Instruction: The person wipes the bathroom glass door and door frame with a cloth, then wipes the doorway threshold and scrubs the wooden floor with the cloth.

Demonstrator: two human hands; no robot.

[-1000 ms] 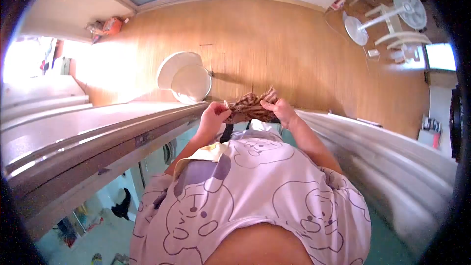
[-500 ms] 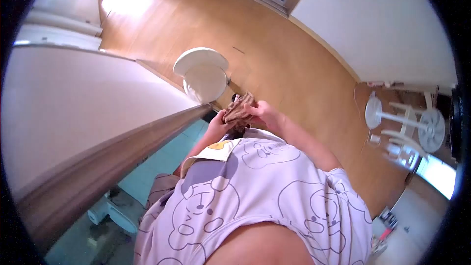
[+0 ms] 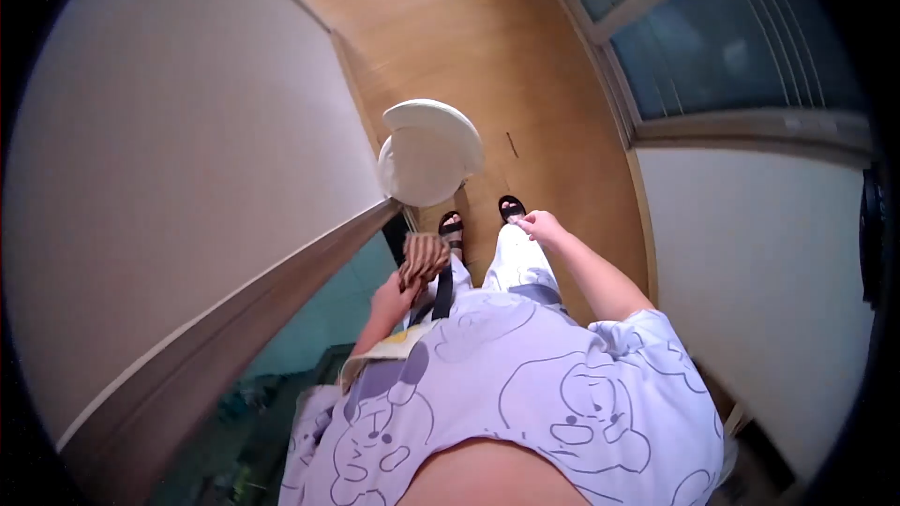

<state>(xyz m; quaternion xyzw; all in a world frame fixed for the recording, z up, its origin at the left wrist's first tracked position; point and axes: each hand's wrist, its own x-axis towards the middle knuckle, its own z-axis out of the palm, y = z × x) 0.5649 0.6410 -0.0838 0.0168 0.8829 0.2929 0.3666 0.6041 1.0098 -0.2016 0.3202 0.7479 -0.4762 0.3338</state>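
My left hand (image 3: 389, 302), low at my left side, is closed on a bunched brown striped cloth (image 3: 424, 259). The cloth stands up above the fingers, and part of the grip is hidden behind it. My right hand (image 3: 544, 226) is out in front over my right trouser leg, apart from the cloth. Its fingers are pressed together in a pinch; what they hold, if anything, is too small to make out. Beside my left wrist hangs a pale bag (image 3: 398, 345) with a yellow print, and a black strap (image 3: 443, 294) runs near it.
A white rounded chair-like piece (image 3: 427, 164) stands ahead by the left wall edge. Black sandals (image 3: 452, 224) are on my feet on the wooden floor (image 3: 553, 84). A thin dark strip (image 3: 512, 144) lies there. Sliding glass doors (image 3: 731, 47) are at right, a teal-floored room lower left.
Both hands were together on the brown cloth; now they are apart, the cloth in my left hand alone. My right hand has moved right. The view has turned, bringing the glass doors nearer.
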